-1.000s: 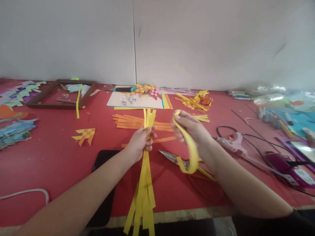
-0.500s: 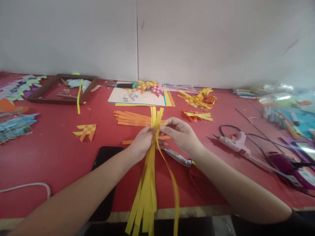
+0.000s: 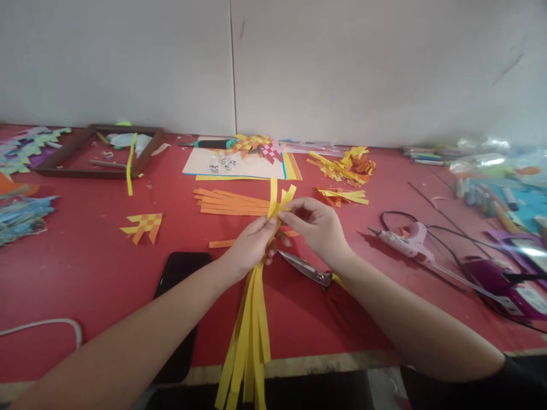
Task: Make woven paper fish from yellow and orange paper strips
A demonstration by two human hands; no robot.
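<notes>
Your left hand (image 3: 251, 246) closes around the yellow strips (image 3: 255, 307), left of the scissors (image 3: 308, 271), apparently to bundle them; your right hand (image 3: 322, 230), beyond the scissors, pinches the strips' upper part, likely for control.

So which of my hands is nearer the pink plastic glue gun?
Your right hand, left of the glue gun with bare red tabletop between them. Your left hand is farther left, gripping the long yellow paper strips.

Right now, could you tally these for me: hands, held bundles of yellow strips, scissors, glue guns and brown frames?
Hands: 2, left hand and right hand
Held yellow bundle: 1
Scissors: 1
Glue gun: 1
Brown frame: 1
Total: 6
</notes>
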